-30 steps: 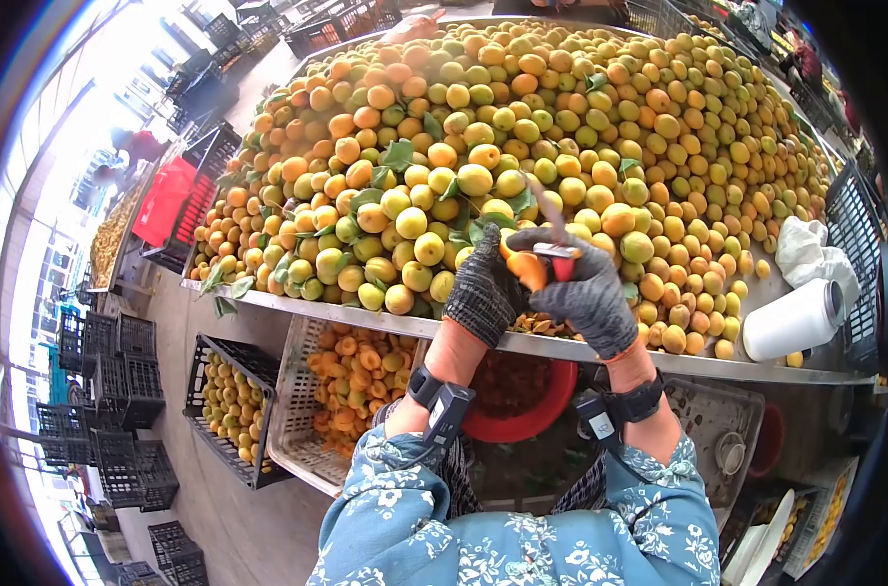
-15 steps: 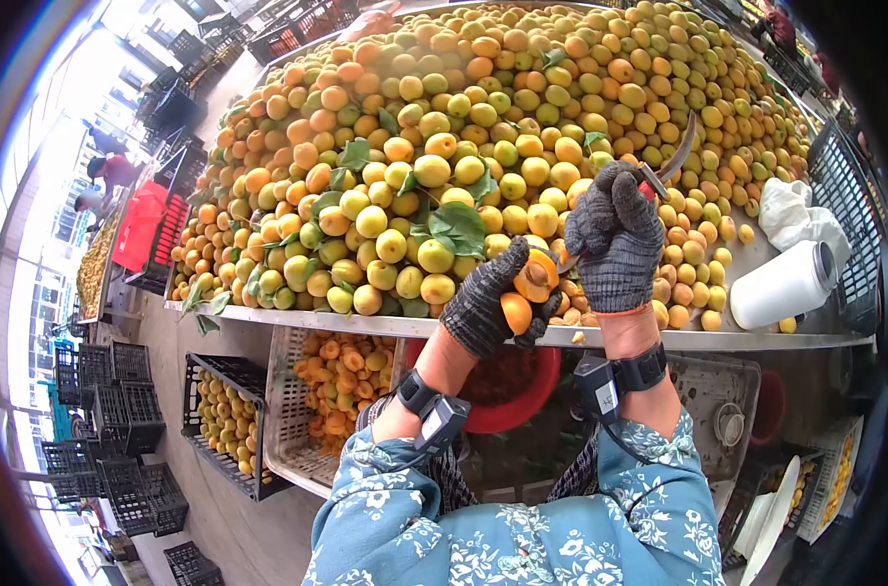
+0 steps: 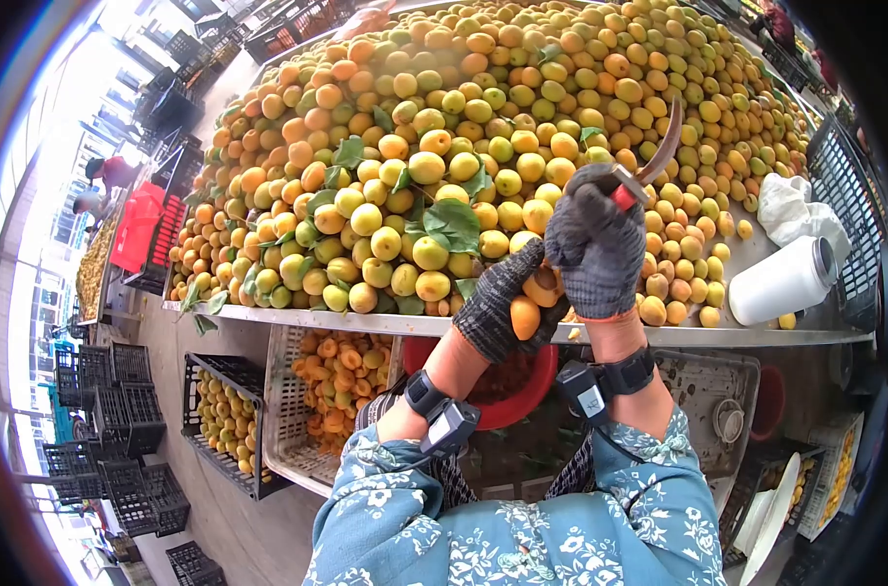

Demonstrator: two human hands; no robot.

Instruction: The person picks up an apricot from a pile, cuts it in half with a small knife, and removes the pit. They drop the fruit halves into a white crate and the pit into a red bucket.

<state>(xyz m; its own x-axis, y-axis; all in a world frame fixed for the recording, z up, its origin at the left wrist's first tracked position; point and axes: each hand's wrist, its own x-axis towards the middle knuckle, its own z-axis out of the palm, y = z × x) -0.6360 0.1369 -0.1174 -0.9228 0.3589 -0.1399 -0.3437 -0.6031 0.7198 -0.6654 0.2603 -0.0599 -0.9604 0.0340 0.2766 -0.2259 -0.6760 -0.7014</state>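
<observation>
My left hand (image 3: 495, 311), in a dark knitted glove, is closed around an orange apricot (image 3: 525, 317) that is split open. Part of the fruit is covered by the fingers. Also gloved, my right hand (image 3: 597, 256) grips a curved knife (image 3: 666, 151) by its red handle. The blade points up and away over the fruit heap. Both hands meet above the table's front edge, with the right fingertips against the apricot. Whatever lies between those fingertips is hidden.
A big heap of apricots (image 3: 429, 254) with leaves covers the metal-edged table (image 3: 366, 320). To the right stand a white jar (image 3: 776, 283) and a white bag (image 3: 801, 215). Below are a red basin (image 3: 522, 400), a crate of split apricots (image 3: 280, 425) and a black crate (image 3: 224, 366).
My right hand has shifted left and slightly down, against the apricot, and the knife has tilted more upright. The apricot's cut face, plain before, is now mostly covered.
</observation>
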